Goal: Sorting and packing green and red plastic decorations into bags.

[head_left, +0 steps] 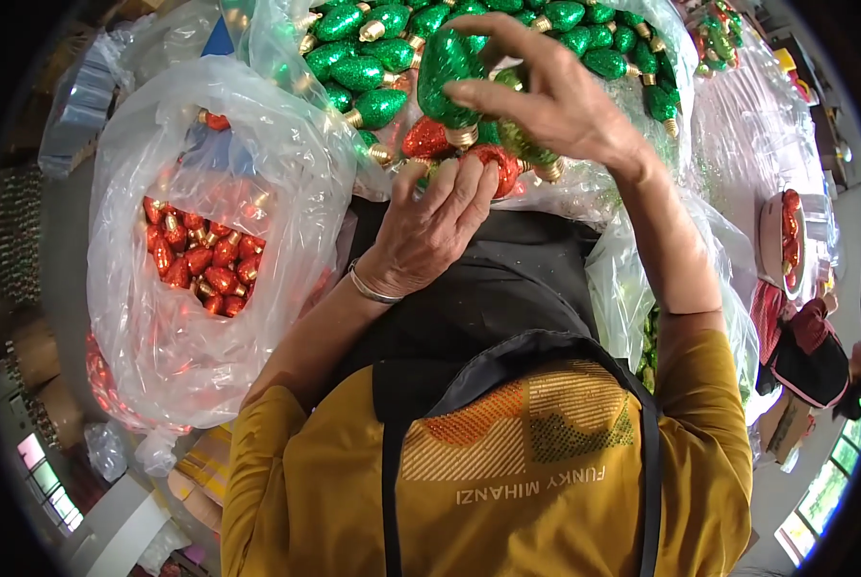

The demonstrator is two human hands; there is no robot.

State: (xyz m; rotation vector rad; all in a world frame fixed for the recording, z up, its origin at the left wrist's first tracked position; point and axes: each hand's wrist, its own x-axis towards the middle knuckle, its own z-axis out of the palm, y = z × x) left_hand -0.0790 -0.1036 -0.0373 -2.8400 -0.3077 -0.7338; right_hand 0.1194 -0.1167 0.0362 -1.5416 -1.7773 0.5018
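1. A green glitter bulb (442, 79) is pinched in the right hand (567, 108)
2. Just below that grip, a red bulb (501, 171) is touched by the left hand (428, 231), whose exact hold cannot be told
3. Beyond the grip, more green bulbs (358, 72) are spread; leftward, red bulbs (223, 254) are kept in a clear bag (147, 351)

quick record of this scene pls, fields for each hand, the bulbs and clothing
Left hand: fingers at a glittery red bulb, exact grip unclear
Right hand: thumb and fingers on a large green bulb
Left side: clear plastic bag holding small red bulbs
Ahead: many green bulbs with gold-coloured bases
Clothing: mustard top, black straps
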